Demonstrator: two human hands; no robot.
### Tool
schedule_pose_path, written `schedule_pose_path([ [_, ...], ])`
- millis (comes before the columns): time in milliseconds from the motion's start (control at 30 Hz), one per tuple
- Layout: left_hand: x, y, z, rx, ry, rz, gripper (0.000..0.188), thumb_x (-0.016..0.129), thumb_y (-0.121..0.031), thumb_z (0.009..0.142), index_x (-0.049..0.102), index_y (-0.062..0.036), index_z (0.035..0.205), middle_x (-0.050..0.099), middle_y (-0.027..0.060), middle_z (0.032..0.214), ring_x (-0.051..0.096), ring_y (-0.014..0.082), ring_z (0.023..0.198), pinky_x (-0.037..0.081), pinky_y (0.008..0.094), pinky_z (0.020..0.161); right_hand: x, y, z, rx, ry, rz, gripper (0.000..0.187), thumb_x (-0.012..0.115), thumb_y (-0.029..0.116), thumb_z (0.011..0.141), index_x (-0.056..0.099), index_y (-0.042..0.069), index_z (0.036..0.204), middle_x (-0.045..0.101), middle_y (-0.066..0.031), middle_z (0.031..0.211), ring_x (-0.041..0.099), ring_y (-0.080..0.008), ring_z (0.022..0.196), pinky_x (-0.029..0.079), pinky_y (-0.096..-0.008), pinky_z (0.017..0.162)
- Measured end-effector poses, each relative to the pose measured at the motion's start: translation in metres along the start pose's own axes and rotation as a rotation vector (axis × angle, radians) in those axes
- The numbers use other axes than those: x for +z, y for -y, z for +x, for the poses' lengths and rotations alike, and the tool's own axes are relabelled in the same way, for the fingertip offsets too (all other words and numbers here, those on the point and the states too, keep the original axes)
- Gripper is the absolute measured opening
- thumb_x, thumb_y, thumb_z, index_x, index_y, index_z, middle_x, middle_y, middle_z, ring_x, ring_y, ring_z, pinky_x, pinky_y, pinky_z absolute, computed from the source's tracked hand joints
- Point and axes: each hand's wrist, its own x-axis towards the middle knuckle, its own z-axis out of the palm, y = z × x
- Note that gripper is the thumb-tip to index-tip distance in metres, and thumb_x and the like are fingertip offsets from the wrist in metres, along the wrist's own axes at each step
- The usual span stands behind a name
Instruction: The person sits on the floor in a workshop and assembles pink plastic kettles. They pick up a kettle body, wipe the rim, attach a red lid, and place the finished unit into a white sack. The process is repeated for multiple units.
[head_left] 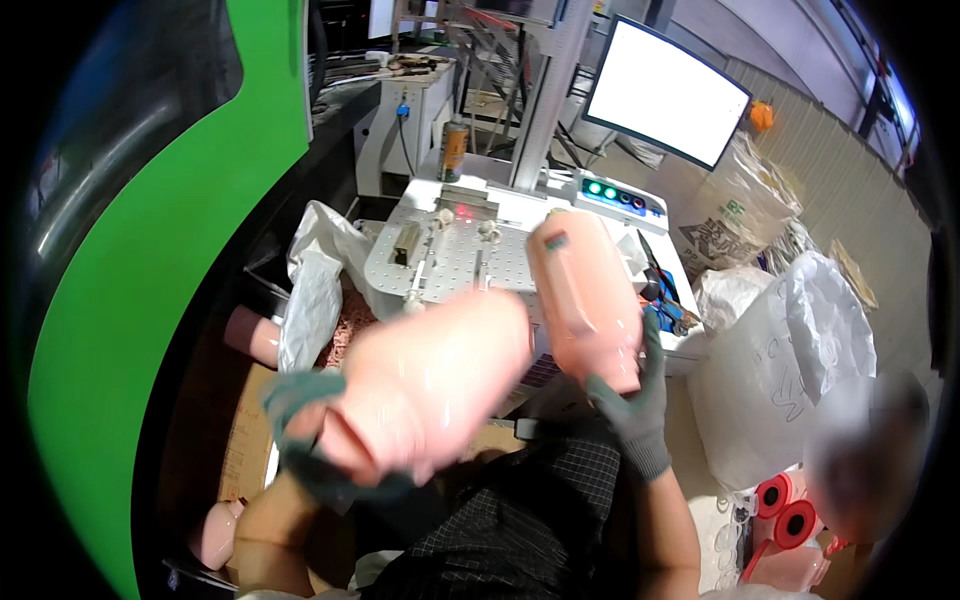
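Note:
Tilted low in front of me is a glossy pink bottle (435,370), blurred by motion. My left hand (305,462), in a grey-green glove, is closed round its open neck end. A second pink bottle (585,290) leans up to the right of the first, with a lighter panel and a small dark mark on its side. My gloved right hand (640,415) grips it by the neck at its lower end. Beyond both bottles is a white table with a perforated plate (512,262), carrying small clamps and a metal block (406,243). A red light spot shows near the plate's far edge.
A control box (622,200) with lit green buttons and a monitor (665,90) stand behind. Left are a green panel (150,260), a white sack (312,300) and another pink bottle (255,337). Right are a big white bag (740,380) and red-pink containers (795,523) below.

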Motion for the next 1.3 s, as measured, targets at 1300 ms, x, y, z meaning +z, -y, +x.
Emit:
schedule_pose_path([
  [1300,0.068,0.048,-0.107,-0.705,0.568,-0.784,0.074,0.066,-0.036,0.093,0.044,0.0005,0.154,0.045,0.0133,0.155,0.049,0.0277,0.138,0.039,0.0423,0.115,-0.009,0.0,-0.127,-0.255,-0.195,-0.659,0.063,0.078,0.034,0.086,0.057,0.007,0.139,0.055,-0.023,0.142,0.063,-0.0395,0.114,0.052,-0.0504,0.094],
])
